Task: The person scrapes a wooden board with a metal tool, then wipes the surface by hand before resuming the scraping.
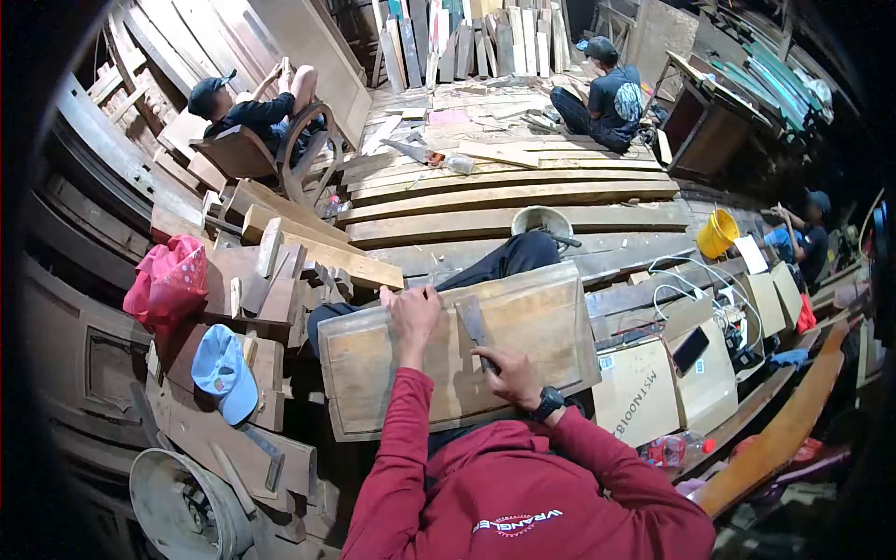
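Note:
A wooden panel (392, 373) with a framed border lies across my lap. My left hand (413, 315) is closed over its far edge, left of the middle, with the fingertips partly hidden. My right hand (511, 373) grips the dark handle of a putty knife (471, 320). The knife's flat, wide blade points away from me over the panel and overlaps its surface in this view. On my right wrist is a black watch (548, 402).
A light blue cap (224, 371), a pink cloth bag (168, 280) and a bucket (187, 509) stand left among timber. To the right lie a cardboard box (639, 392), a phone (691, 351) and cables. Ahead are a yellow bucket (718, 233), stacked planks (513, 210) and several seated people.

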Demonstrator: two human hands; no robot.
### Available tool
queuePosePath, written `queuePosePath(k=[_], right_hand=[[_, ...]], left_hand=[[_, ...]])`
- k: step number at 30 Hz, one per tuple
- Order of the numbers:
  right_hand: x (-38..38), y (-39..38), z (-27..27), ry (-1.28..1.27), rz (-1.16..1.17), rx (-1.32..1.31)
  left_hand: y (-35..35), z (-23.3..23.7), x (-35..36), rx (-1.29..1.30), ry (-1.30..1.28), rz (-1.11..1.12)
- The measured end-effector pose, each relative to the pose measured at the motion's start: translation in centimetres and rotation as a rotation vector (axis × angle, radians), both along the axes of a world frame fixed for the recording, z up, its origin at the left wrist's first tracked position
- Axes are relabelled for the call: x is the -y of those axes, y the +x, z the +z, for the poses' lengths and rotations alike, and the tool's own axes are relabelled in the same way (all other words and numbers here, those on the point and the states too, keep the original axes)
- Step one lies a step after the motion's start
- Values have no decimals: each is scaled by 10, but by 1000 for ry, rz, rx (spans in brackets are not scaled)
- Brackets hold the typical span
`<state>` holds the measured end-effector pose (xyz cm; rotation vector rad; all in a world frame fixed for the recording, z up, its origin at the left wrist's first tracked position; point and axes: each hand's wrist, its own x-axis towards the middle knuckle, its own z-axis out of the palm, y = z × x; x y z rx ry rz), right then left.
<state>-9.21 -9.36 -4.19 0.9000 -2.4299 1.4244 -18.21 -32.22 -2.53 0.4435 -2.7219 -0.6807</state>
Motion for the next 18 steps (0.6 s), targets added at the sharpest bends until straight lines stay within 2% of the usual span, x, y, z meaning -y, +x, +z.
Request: queuePosePath(k=[2,4,6,8,11,12,15,18], right_hand=[[-2,1,-5,57,-10,25],[-2,1,1,71,-7,-14],[0,0,-5,19,-12,13],[-3,4,-2,-12,-29,-41],[-6,8,-11,62,-2,21],[0,7,3,68,-18,0],[2,-3,-2,40,-21,34],[7,1,-6,-2,-41,41]], left_hand=[[-9,-7,3,-177,133,47],[-7,28,4,-393,264,13],[5,91,2,-634,400,-66],[43,188,-10,-835,537,-198],[106,284,-5,-1234,499,-291],[127,306,-5,-1414,485,-354],[153,328,-8,-1682,522,-550],[164,334,-13,-1748,558,-673]])
